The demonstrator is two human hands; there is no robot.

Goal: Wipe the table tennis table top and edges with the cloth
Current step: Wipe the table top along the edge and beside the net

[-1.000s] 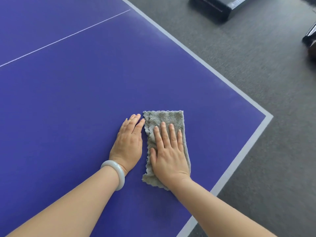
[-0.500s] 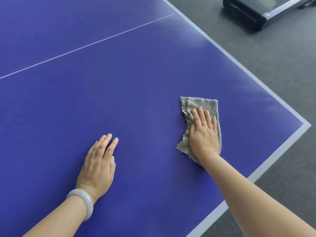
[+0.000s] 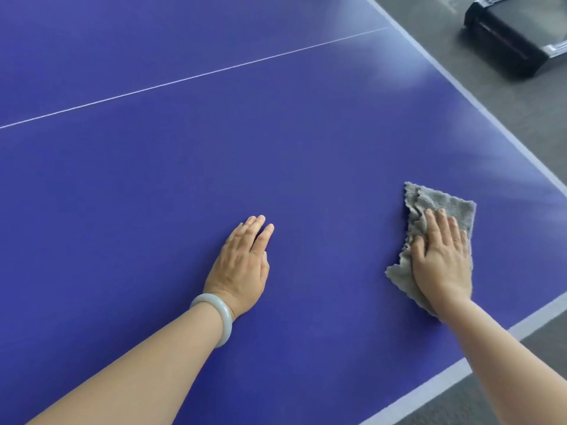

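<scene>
The right hand (image 3: 440,259) is pressing flat, fingers straight, on the grey cloth (image 3: 446,205) near the table's corner; the left hand (image 3: 241,265) (a pale bangle (image 3: 214,314) on its wrist) is resting open on the blue table top (image 3: 184,179). A thin white line (image 3: 184,79) is crossing the top, grey carpet (image 3: 521,124) is lying beyond its white edge, and a black object (image 3: 512,41) is sitting on that carpet.

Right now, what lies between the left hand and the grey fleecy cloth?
The head view shows only bare blue table tennis table top between the left hand and the grey fleecy cloth under the right hand.
</scene>
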